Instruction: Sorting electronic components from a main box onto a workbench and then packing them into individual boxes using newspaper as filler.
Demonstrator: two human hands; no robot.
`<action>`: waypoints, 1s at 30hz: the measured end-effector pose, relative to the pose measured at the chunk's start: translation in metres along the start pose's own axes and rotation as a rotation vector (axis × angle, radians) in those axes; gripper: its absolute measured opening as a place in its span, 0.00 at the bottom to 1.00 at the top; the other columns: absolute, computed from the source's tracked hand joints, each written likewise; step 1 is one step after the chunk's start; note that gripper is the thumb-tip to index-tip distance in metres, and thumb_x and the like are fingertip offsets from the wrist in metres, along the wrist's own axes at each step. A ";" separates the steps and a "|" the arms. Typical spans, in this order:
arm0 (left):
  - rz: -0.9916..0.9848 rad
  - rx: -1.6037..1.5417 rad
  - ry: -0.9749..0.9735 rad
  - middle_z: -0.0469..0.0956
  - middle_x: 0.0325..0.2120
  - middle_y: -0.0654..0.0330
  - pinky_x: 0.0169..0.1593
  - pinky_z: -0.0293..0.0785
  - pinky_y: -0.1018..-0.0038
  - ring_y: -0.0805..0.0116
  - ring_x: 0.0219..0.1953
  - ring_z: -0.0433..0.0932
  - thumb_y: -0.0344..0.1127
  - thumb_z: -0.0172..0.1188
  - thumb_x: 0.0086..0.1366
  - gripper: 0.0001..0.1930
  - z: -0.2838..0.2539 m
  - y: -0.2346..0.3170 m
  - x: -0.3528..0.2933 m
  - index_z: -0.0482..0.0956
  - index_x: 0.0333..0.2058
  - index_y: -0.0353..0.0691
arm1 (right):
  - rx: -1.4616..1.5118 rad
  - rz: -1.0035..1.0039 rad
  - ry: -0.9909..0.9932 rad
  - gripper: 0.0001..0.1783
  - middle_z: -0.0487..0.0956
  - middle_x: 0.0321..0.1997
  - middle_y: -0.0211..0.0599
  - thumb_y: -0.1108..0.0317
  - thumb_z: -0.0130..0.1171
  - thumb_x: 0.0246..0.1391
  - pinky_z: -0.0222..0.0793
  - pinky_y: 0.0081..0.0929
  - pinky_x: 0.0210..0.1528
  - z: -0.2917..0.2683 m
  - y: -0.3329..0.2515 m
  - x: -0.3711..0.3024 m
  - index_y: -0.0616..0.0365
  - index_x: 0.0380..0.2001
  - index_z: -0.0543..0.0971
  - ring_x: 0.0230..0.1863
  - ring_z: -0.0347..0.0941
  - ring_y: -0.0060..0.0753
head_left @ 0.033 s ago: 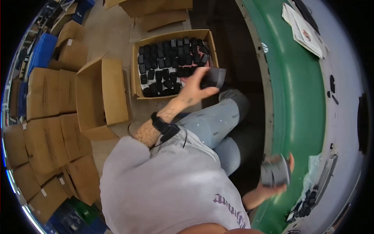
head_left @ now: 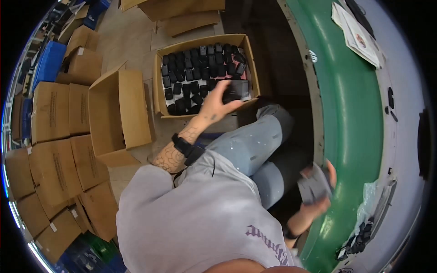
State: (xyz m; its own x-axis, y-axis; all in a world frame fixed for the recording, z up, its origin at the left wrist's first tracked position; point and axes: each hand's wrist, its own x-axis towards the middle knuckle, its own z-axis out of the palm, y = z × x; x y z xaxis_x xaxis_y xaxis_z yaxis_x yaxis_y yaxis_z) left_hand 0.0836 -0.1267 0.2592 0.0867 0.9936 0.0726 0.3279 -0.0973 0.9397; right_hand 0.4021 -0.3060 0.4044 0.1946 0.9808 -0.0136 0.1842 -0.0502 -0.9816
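Observation:
My left hand [head_left: 213,105] grips a dark rectangular plastic piece [head_left: 238,90] between thumb and fingers, over the near right part of an open carton [head_left: 158,91]. Rows of small black plastic parts [head_left: 195,73] stand in that carton, some on white and pink sheets. At the green work surface's near edge, my right hand [head_left: 312,210] is wrapped round a grey, block-like bundle of flat pieces [head_left: 314,185]. Motion blurs the bundle, so its exact kind is unclear. A black band sits on each wrist.
An open carton [head_left: 104,113] stands left of the filled one, beside stacked closed cartons [head_left: 54,159]. The green mat [head_left: 348,118] runs along my right side, with papers [head_left: 357,34] at its far end. Black straps [head_left: 362,239] lie near a plastic bag.
My left hand has shifted left with the dark piece, further over the carton. My right hand has moved slightly up and left, tilting the grey bundle.

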 end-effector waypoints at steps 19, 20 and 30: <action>0.102 0.899 -0.326 0.73 0.44 0.60 0.46 0.72 0.56 0.60 0.49 0.71 0.59 0.68 0.52 0.38 0.045 -0.276 0.048 0.70 0.58 0.44 | -1.297 -0.475 -1.044 0.44 0.71 0.56 0.39 0.58 0.77 0.39 0.69 0.40 0.56 0.290 0.302 0.296 0.52 0.60 0.68 0.61 0.66 0.44; 0.100 0.903 -0.299 0.72 0.43 0.60 0.46 0.71 0.56 0.60 0.49 0.70 0.59 0.68 0.52 0.38 0.047 -0.282 0.044 0.70 0.58 0.45 | -1.296 -0.456 -1.044 0.44 0.71 0.56 0.39 0.58 0.77 0.39 0.69 0.40 0.56 0.293 0.309 0.292 0.52 0.60 0.68 0.61 0.66 0.44; 0.090 0.853 -0.240 0.69 0.51 0.59 0.55 0.65 0.53 0.56 0.55 0.66 0.52 0.71 0.52 0.42 0.051 -0.289 0.040 0.65 0.64 0.48 | -1.407 -0.186 -0.838 0.47 0.67 0.60 0.40 0.63 0.76 0.37 0.72 0.41 0.55 0.298 0.316 0.282 0.51 0.62 0.65 0.63 0.63 0.46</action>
State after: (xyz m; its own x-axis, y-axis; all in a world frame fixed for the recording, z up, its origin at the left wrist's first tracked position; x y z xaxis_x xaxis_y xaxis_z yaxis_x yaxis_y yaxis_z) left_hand 0.0400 -0.0620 -0.0268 0.3096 0.9505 -0.0277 0.8909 -0.2798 0.3578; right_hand 0.2282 0.0113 0.0333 -0.3851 0.7917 -0.4743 0.9104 0.4100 -0.0548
